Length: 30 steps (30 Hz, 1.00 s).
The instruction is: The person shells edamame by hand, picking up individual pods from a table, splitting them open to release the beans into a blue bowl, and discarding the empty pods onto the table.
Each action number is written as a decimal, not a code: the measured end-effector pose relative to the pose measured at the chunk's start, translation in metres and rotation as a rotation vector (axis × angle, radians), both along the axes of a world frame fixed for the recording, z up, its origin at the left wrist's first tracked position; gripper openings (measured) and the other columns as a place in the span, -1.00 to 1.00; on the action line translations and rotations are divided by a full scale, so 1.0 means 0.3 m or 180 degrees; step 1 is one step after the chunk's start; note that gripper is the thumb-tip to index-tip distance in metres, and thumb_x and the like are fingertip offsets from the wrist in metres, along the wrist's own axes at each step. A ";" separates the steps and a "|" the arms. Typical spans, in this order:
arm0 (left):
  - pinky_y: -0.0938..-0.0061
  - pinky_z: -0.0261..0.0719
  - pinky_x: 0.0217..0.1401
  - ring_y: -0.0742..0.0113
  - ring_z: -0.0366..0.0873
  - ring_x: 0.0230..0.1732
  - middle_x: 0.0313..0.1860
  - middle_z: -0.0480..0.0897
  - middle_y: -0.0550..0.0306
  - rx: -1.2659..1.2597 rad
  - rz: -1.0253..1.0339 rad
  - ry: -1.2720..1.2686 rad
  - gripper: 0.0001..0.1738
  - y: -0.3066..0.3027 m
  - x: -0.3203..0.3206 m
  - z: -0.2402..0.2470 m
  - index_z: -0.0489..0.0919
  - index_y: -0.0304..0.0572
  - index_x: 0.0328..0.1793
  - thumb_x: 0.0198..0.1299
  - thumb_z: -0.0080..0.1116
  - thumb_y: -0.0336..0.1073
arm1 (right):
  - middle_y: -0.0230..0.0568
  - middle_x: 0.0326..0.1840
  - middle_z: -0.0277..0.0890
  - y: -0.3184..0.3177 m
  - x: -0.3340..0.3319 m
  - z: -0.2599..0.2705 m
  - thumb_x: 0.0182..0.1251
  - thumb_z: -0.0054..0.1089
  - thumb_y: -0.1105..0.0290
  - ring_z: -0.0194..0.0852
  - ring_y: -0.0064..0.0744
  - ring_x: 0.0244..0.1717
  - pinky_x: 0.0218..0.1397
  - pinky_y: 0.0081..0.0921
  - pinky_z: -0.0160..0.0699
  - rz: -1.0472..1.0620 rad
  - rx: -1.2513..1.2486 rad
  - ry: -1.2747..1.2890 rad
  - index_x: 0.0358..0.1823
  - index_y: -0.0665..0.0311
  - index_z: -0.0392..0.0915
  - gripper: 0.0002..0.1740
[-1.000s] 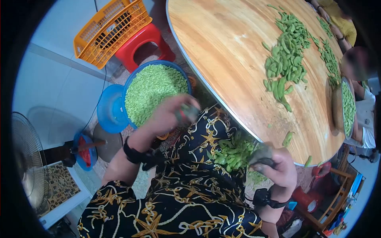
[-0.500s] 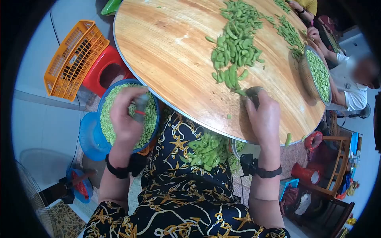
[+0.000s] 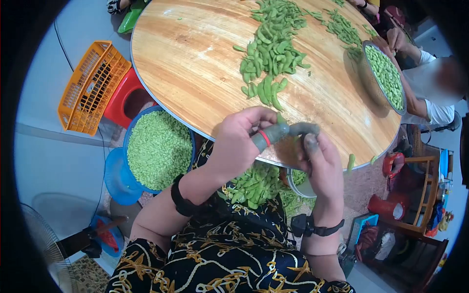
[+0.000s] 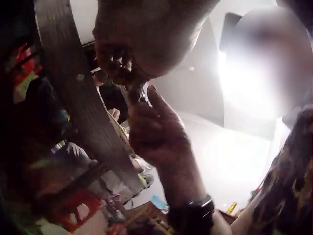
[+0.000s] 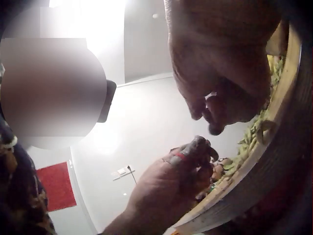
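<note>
In the head view both hands meet over the near edge of the table. My left hand [image 3: 237,139] pinches a green soybean pod [image 3: 280,118] between its fingers and its thumb, which wears a grey-green cover with a red band. Close against that thumb tip is the grey-covered index finger of my right hand [image 3: 325,163]; its other fingers curl inward, and I cannot tell whether they hold a pod. Beyond the hands, a long heap of green pods [image 3: 273,51] lies on the round wooden table [image 3: 195,63]. Shelled beans fill a blue basin [image 3: 159,149] at left.
Pods and husks [image 3: 254,188] lie on my lap, beside a white bucket [image 3: 305,188]. A colander [image 3: 369,78] of beans stands at the table's right edge, near another person. An orange basket [image 3: 90,93] sits on a red stool [image 3: 119,105]; a fan [image 3: 41,234] stands lower left.
My left hand has left the bean basin and come right to the table edge. The right hand, earlier at the lap and then at the pod heap, has drawn back to meet it.
</note>
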<state>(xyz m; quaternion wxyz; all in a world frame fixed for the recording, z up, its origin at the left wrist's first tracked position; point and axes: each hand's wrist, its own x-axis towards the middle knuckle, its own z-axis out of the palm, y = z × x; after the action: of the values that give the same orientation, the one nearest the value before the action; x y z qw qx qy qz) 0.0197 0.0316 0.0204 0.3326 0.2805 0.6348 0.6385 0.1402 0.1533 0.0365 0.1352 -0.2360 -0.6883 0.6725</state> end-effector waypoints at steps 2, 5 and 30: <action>0.69 0.40 -0.33 0.65 0.41 -0.40 -0.39 0.53 0.31 0.1097 0.0301 -0.0908 -0.87 0.016 0.020 -0.052 0.51 -0.29 -0.20 0.12 0.18 -0.46 | -0.53 -0.56 0.24 -0.030 0.009 -0.007 0.45 -0.18 0.24 0.06 -0.78 -0.59 -0.56 -0.76 0.03 0.0441 -0.0709 0.0293 -0.05 0.33 0.41 -0.69; 0.71 0.41 -0.31 0.64 0.42 -0.37 -0.41 0.51 0.32 0.0998 0.0437 -0.1066 -0.87 0.017 0.045 -0.040 0.50 -0.29 -0.21 0.13 0.19 -0.44 | -0.49 -0.56 0.26 -0.026 0.027 -0.015 0.48 -0.27 0.25 0.04 -0.75 -0.61 -0.57 -0.76 0.02 0.0711 -0.1083 0.0287 -0.03 0.34 0.39 -0.67; 0.70 0.38 -0.42 0.65 0.40 -0.41 -0.39 0.52 0.28 0.1351 0.0054 -0.1637 -0.86 -0.008 0.051 -0.041 0.46 -0.26 -0.22 0.18 0.15 -0.37 | -0.41 -0.56 0.34 -0.049 0.008 -0.042 0.45 -0.21 0.37 -0.04 -0.78 -0.71 -0.64 -0.79 0.00 0.0530 -0.2690 0.0303 -0.13 0.34 0.40 -0.78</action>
<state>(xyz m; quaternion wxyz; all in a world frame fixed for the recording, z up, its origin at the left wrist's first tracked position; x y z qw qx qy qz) 0.0350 0.0291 0.0082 0.4108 0.1679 0.3852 0.8091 0.1425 0.1386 0.0237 0.0036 -0.1830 -0.3621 0.9140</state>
